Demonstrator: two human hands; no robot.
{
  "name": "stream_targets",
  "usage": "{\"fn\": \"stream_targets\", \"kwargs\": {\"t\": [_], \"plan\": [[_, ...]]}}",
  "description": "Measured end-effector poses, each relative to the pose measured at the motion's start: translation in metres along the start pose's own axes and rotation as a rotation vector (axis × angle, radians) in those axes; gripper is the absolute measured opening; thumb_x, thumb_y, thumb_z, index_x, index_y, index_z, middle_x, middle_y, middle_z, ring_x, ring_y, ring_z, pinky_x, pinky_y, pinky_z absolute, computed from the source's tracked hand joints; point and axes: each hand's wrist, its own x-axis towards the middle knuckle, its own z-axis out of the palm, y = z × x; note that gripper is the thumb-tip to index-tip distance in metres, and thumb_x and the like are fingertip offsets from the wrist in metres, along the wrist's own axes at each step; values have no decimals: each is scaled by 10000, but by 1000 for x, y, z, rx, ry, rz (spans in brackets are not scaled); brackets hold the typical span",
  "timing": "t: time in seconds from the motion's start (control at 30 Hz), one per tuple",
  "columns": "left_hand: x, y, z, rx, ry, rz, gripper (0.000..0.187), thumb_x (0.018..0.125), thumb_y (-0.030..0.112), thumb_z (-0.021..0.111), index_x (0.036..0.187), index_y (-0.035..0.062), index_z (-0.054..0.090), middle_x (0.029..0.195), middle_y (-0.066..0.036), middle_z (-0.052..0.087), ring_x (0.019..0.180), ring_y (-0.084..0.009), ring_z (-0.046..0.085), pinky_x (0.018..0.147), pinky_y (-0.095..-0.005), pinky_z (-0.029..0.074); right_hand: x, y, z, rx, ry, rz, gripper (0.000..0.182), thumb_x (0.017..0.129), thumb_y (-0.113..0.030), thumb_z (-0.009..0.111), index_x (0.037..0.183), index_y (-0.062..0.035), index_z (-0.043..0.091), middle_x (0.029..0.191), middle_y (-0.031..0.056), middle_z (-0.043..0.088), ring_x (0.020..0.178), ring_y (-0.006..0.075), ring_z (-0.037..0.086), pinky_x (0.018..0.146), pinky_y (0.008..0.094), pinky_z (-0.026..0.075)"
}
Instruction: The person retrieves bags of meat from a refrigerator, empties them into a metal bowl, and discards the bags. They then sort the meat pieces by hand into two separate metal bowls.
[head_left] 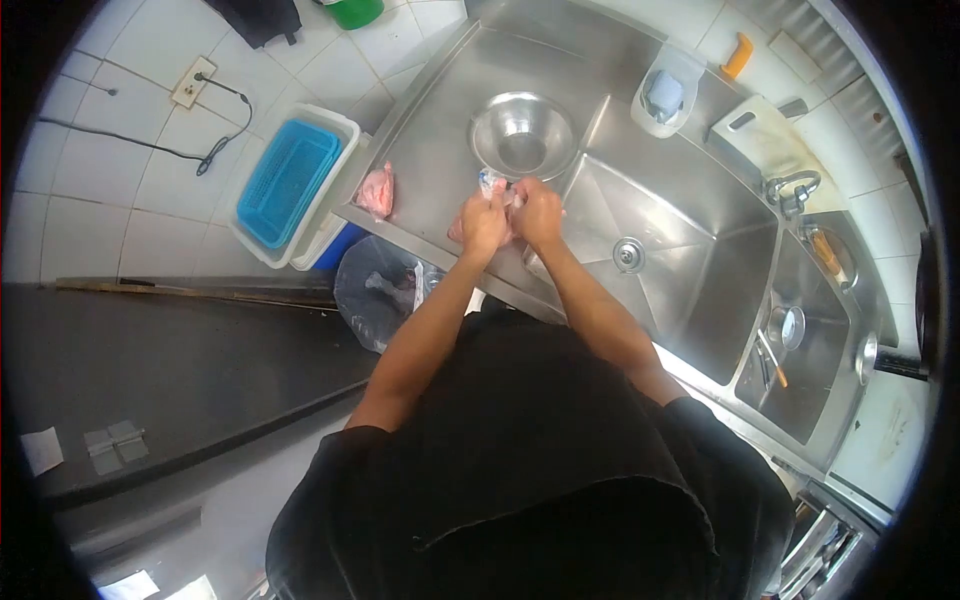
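Note:
Both hands are together over the steel counter, at a clear plastic bag of pink raw meat (508,236). My left hand (483,224) is closed round the gathered plastic, and a crumpled end with blue print sticks out above it. My right hand (541,213) pinches the plastic just beside it, fingers curled. The hands cover much of the bag. Just beyond them stands a round steel bowl (490,150) with nothing visible in it. A second plastic-wrapped piece of pink meat (377,190) lies at the counter's left edge.
Right of my hands is a deep sink basin (680,250), then a smaller basin holding utensils (770,357). A tap (793,190) and a white cutting board (765,143) are behind. At left are a blue basket (290,185) and a bin with a clear liner (365,300).

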Motion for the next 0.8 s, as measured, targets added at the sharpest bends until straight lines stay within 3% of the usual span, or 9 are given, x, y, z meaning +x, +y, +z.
{"fn": "stream_targets", "kwargs": {"t": [0.07,0.17,0.27,0.37,0.47,0.67,0.8], "plan": [[4,-3,-11,-154,-138,-3,383,883,382,698,937,3,709,818,-147,723,731,-241,692,692,-379,525,4,-5,-17,39,-153,110,145,692,-6,703,812,-22,623,786,161,647,739,338,654,634,411,495],[23,-34,-18,-172,-397,91,322,826,306,771,959,18,717,811,-102,727,732,-185,678,687,-359,530,-10,10,-18,289,-102,72,159,695,35,682,840,-15,642,869,141,681,801,315,674,679,386,523],[14,-7,-29,-1,-409,133,282,788,244,785,945,22,710,838,-159,722,725,-257,700,678,-367,531,-16,-2,-27,163,-20,26,102,716,14,645,816,1,654,938,156,699,856,354,670,736,403,531],[3,-15,-7,221,-173,240,225,728,144,761,904,21,695,837,-218,695,751,-359,688,683,-413,532,-22,-2,-28,45,-10,17,116,714,8,655,828,-14,666,898,160,700,833,356,674,739,425,533],[-2,-12,-2,308,11,324,122,705,97,689,820,65,664,820,-237,663,780,-440,636,711,-501,513,-27,2,-36,-48,7,170,135,707,-12,669,842,-23,672,850,163,700,800,367,679,734,443,535],[2,-22,-18,256,67,314,179,665,68,689,841,44,674,856,-215,677,841,-420,644,764,-502,510,-26,22,-48,-169,24,180,159,700,-55,695,851,-15,666,778,175,692,742,388,677,710,459,533],[11,-40,-40,236,43,206,289,653,46,698,941,29,711,898,-226,692,873,-389,674,798,-437,529,-25,35,-56,-168,26,194,130,715,-67,709,808,-5,643,776,193,691,740,400,676,686,459,527]]}}
